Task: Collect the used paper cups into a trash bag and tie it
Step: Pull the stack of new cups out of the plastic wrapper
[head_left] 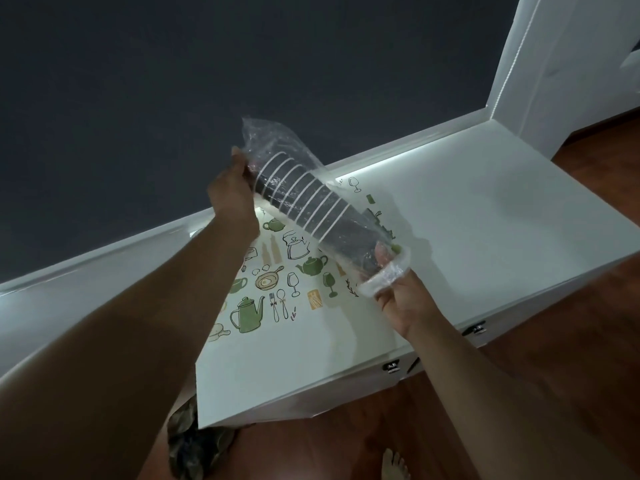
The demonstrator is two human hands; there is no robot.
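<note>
A nested stack of dark paper cups with white rims (304, 199) lies slanted inside a clear plastic bag (273, 147), held in the air above the white cabinet top (485, 209). My left hand (232, 195) grips the bag at the upper, open-rim end of the stack. At the lower end, my right hand (398, 299) holds the bag's folded bottom and the base of the stack. The bag's loose mouth sticks up past my left hand.
A mat printed with green teapots and cutlery (277, 289) covers part of the cabinet top. Behind stands a dark wall (242, 64), with a white door frame (540, 64) at right. Below are the wooden floor (346, 445), my bare foot (394, 462) and a camouflage-pattern cloth (194, 441).
</note>
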